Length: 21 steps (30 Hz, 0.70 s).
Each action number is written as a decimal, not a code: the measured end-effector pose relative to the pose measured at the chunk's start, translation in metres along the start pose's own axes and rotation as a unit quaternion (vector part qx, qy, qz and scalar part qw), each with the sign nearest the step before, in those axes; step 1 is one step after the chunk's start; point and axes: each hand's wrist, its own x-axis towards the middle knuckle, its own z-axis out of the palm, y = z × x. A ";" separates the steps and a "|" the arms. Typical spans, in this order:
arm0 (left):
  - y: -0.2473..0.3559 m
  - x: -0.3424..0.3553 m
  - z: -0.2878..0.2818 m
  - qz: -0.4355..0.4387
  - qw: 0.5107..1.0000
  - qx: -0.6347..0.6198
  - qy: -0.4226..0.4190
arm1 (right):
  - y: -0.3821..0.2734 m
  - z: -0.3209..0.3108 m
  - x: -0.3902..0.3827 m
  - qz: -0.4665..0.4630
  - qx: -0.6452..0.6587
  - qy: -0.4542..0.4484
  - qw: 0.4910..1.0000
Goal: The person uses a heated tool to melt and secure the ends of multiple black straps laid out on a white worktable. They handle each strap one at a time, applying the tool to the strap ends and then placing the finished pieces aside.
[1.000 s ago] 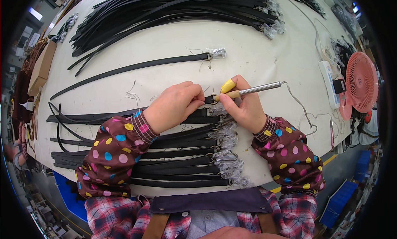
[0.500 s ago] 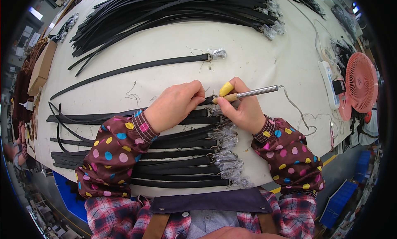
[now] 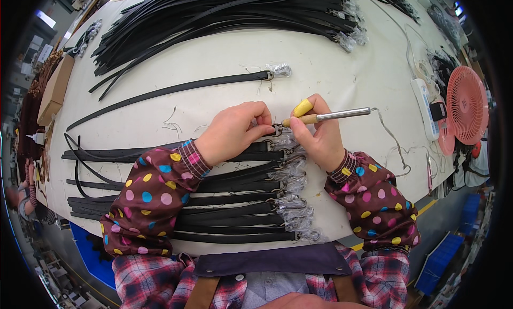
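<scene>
Black leather straps with metal ring buckles lie in a row on the pale cloth-covered work table, their buckle ends wrapped in clear plastic film. The left hand rests curled on the topmost strap of the row, its fingers closed in a pinch on the strap end just beside the small metal ring. The right hand is closed in a pen grip around a slim tool with a steel shaft and wooden handle; a yellow rubber cap covers one fingertip. The tool's tip meets the ring between the two hands. A thin cord runs from the tool's far end toward the white power strip at the table's right edge, near a pink round fan. A single black strap lies apart above the hands, and a large heap of black straps fills the far side. A brown cardboard box sits at the left edge.
</scene>
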 end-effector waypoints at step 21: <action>-0.007 -0.003 -0.004 -0.135 0.959 -0.248 0.001 | -0.014 0.006 0.001 0.071 -0.052 -0.085 0.992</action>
